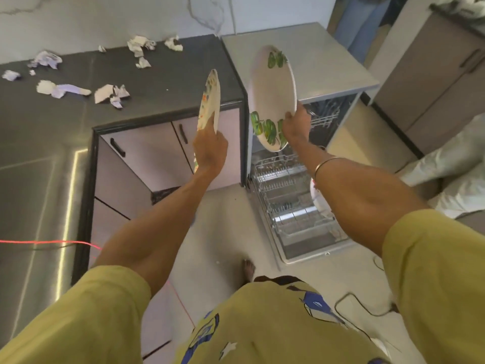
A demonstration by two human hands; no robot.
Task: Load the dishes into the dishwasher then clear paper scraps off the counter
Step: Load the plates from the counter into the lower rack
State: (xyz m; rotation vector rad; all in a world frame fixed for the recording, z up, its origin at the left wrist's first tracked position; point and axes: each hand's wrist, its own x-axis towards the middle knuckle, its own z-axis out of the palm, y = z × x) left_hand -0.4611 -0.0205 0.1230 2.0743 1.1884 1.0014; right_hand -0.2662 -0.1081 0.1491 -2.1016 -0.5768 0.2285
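Yellow-green printed T-shirt (275, 324), thin metal bangle (325, 164) on right wrist.

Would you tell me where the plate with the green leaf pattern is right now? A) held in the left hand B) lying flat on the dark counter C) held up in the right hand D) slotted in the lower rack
C: the right hand grips the leaf-patterned plate by its lower edge, above the open dishwasher.

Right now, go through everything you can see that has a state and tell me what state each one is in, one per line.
Dishwasher door: open, folded down.
Lower rack: pulled out, mostly bare.
Leaf-print plate: held up on edge, right hand gripping its rim.
Smaller plate: held edge-on, left hand gripping it.
Paper scraps: crumpled, scattered on the counter.
Cabinet doors: closed.
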